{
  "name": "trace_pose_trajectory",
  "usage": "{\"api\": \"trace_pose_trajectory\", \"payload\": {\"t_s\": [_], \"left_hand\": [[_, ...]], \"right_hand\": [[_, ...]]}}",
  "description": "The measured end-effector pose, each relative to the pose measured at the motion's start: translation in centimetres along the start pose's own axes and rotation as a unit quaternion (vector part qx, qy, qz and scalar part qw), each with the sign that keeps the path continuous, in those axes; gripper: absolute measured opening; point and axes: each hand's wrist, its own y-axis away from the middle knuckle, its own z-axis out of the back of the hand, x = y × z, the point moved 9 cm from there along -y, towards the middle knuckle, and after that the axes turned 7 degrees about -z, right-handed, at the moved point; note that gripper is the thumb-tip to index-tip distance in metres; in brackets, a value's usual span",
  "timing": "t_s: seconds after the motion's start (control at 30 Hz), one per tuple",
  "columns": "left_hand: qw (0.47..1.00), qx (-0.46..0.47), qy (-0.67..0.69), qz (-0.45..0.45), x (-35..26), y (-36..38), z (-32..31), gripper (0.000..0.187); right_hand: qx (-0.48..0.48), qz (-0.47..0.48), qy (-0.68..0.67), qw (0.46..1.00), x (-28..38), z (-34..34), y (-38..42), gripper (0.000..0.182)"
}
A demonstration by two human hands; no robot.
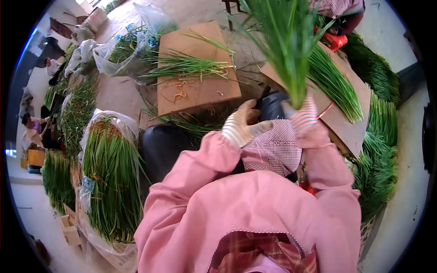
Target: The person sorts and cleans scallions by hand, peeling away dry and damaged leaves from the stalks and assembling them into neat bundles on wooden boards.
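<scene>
- We hold an upright bunch of long, flat green leaves (291, 54) in our right gloved hand (304, 113), closed around its pale lower end, above the edge of the right-hand brown board (339, 122).
- Our left gloved hand (237, 125), striped at the cuff, is open and empty, fingers spread, near our lap.
- We judge the bunch light, springy at the base and floppy at the tips; the leaves probably slide on one another and bruise if squeezed. The gathered base seems the best hold.
- To our left, a translucent white plastic bag (131, 123) is open around a thick mass of drooping leaves (114, 177), by a white perforated crate (125, 258).
- Farther forward, a clear plastic bag (108, 66) holds tangled greens (122, 49).
- A red plastic bag (336, 42) lies ahead right; we cannot tell its contents.
</scene>
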Motion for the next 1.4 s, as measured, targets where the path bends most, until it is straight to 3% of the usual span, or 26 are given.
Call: {"api": "trace_pose_trajectory", "payload": {"t_s": [0.03, 0.07, 0.1, 0.13, 0.17, 0.23, 0.27, 0.3, 0.33, 0.37, 0.4, 0.43, 0.5, 0.53, 0.57, 0.6, 0.63, 0.77, 0.9, 1.1, 1.17, 1.23, 1.3, 1.37, 1.4], "left_hand": [[0.999, -0.007, -0.018, -0.041, -0.1, -1.1, -0.4, 0.086], [0.998, -0.016, 0.027, -0.05, 0.0, -1.9, -0.5, 0.082], [0.995, -0.024, 0.07, -0.059, 0.0, -2.4, -0.4, 0.078], [0.987, -0.091, 0.08, -0.106, -0.6, -2.5, 0.8, 0.068], [0.983, -0.095, 0.116, -0.102, 3.5, -3.6, 2.2, 0.061], [0.967, -0.109, 0.219, -0.069, 0.5, -1.1, 3.4, 0.052], [0.963, -0.109, 0.236, -0.075, 2.1, -0.4, 4.6, 0.047], [0.961, -0.106, 0.241, -0.082, 2.4, 0.3, 5.5, 0.042], [0.956, -0.126, 0.25, -0.089, 2.9, 1.0, 6.8, 0.041], [0.95, -0.146, 0.26, -0.097, 3.2, 1.7, 7.9, 0.04], [0.944, -0.163, 0.274, -0.086, 1.5, 2.8, 8.0, 0.039], [0.942, -0.193, 0.261, -0.081, 3.5, 3.2, 9.5, 0.04], [0.953, -0.226, 0.19, -0.069, 2.4, 5.0, 11.1, 0.041], [0.947, -0.206, 0.241, -0.042, 2.4, 5.6, 11.0, 0.037], [0.944, -0.21, 0.245, -0.063, 2.2, 6.1, 11.4, 0.034], [0.958, -0.189, 0.214, -0.041, 2.3, 6.9, 11.4, 0.034], [0.969, -0.166, 0.184, -0.015, 2.5, 7.8, 11.0, 0.035], [0.961, -0.196, 0.193, -0.034, 2.2, 10.2, 10.3, 0.044], [0.922, -0.283, 0.263, -0.032, 3.0, 12.8, 11.3, 0.049], [0.918, -0.264, 0.296, -0.001, 3.0, 13.7, 10.0, 0.044], [0.892, -0.292, 0.339, -0.055, 0.1, 13.0, 9.0, 0.053], [0.916, -0.264, 0.299, -0.033, 2.2, 15.1, 10.7, 0.059], [0.917, -0.292, 0.268, -0.049, 2.0, 16.4, 11.6, 0.058], [0.921, -0.3, 0.246, 0.029, 3.4, 18.8, 12.5, 0.055], [0.921, -0.304, 0.244, 0.028, 3.3, 19.4, 12.6, 0.055]], "right_hand": [[0.062, -0.124, -0.347, 0.927, -5.3, -3.7, -1.9, 0.047], [-0.09, -0.315, -0.464, 0.823, -3.9, -6.5, 1.3, 0.04], [0.048, -0.251, -0.53, 0.808, -4.6, -10.0, 1.1, 0.037], [0.056, -0.19, -0.533, 0.823, -4.2, -11.8, 1.1, 0.037], [0.062, -0.127, -0.537, 0.832, -3.7, -13.6, 1.3, 0.037], [0.081, -0.198, -0.552, 0.806, -1.5, -16.2, 3.2, 0.037], [0.087, -0.336, -0.578, 0.738, -0.9, -17.7, 5.3, 0.039], [0.134, -0.262, -0.402, 0.867, -2.5, -17.6, 4.8, 0.052], [0.144, -0.177, -0.202, 0.952, -4.0, -17.4, 4.3, 0.067], [0.171, -0.018, 0.01, 0.985, -2.0, -17.8, 4.7, 0.078], [0.128, 0.148, 0.21, 0.958, 1.2, -18.0, 5.7, 0.09], [0.146, 0.191, 0.232, 0.943, 2.8, -18.1, 6.6, 0.099], [0.231, 0.172, 0.136, 0.948, 3.2, -19.7, 7.2, 0.097], [0.317, 0.05, 0.014, 0.947, 2.6, -20.1, 7.2, 0.092], [0.391, -0.075, -0.108, 0.911, 3.2, -20.4, 7.8, 0.087], [0.377, -0.132, -0.143, 0.906, 1.3, -21.3, 7.2, 0.08], [0.451, -0.167, -0.319, 0.817, 1.7, -22.0, 7.5, 0.076], [0.443, -0.175, -0.31, 0.823, 2.9, -23.7, 6.4, 0.041], [0.425, -0.158, -0.368, 0.812, 2.4, -24.3, 7.0, 0.042], [0.445, -0.187, -0.38, 0.789, 0.1, -24.6, 7.9, 0.041], [0.404, -0.231, -0.462, 0.755, -0.5, -24.6, 7.4, 0.04], [0.354, -0.259, -0.494, 0.751, -0.4, -23.8, 6.6, 0.04], [0.322, -0.283, -0.505, 0.749, -1.8, -23.9, 5.0, 0.038], [0.284, -0.341, -0.504, 0.741, -2.6, -23.5, 3.9, 0.034], [0.284, -0.337, -0.518, 0.733, -2.8, -23.3, 3.0, 0.033]]}}
